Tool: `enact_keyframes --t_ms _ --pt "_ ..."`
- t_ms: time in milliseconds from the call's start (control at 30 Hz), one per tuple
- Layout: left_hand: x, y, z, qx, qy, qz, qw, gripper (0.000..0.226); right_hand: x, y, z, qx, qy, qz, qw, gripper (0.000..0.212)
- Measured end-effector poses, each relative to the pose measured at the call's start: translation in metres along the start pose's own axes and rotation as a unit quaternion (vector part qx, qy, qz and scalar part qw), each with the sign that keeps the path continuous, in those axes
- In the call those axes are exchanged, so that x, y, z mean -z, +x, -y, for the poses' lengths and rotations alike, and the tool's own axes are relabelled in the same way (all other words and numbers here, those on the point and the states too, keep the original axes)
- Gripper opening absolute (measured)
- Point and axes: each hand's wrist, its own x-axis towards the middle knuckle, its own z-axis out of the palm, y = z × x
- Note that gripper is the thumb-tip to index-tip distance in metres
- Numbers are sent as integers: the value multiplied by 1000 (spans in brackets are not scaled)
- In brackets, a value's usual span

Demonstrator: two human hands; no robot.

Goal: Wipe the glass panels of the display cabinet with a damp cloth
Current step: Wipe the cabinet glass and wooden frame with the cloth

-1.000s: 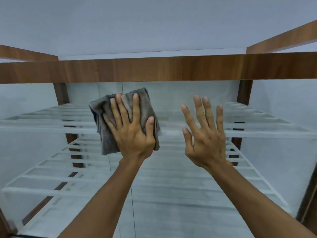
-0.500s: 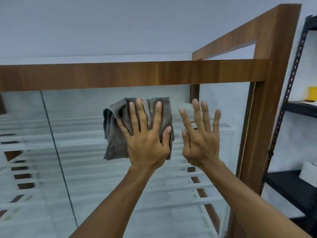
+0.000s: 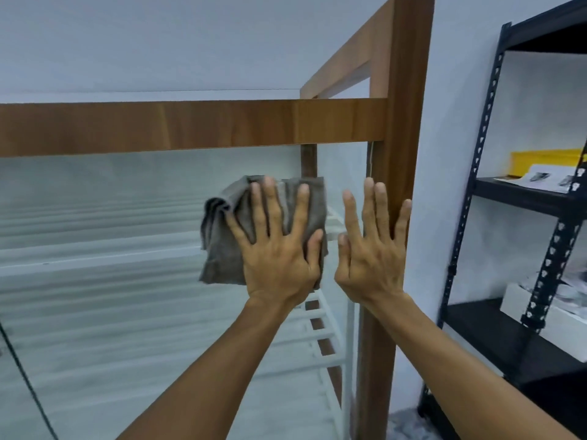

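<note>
A display cabinet with a brown wooden frame fills the left and middle of the view. Its front glass panel shows white slatted shelves behind it. My left hand lies flat, fingers spread, pressing a folded grey cloth against the glass near the panel's upper right corner. My right hand is open with fingers up, empty, beside the left one and in front of the cabinet's right wooden post.
A black metal rack stands right of the cabinet against a pale wall, holding a yellow box, papers and a white box. A dark seam runs down the glass at the lower left.
Both hands and the cloth have slid rightward along the glass, from the middle of the panel to its right end. The view has turned right, bringing the post and black rack in.
</note>
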Motion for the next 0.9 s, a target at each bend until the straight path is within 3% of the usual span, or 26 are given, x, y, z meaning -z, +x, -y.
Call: enact_keyframes --t_ms 200,333,633,900 --pt "-15 13 -49 -116 2 25 993 65 2 -7 -21 -10 78 -51 996 55" --pt "-14 7 -29 -157 -64 13 985 59 2 -8 -6 -32 78 -48 995 61" --pt "19 -10 79 -108 -50 -7 993 65 -23 5 85 -5 173 -8 985 66" --pt "51 -18 170 -93 12 -27 995 69 -41 19 171 15 137 -1 990 67"
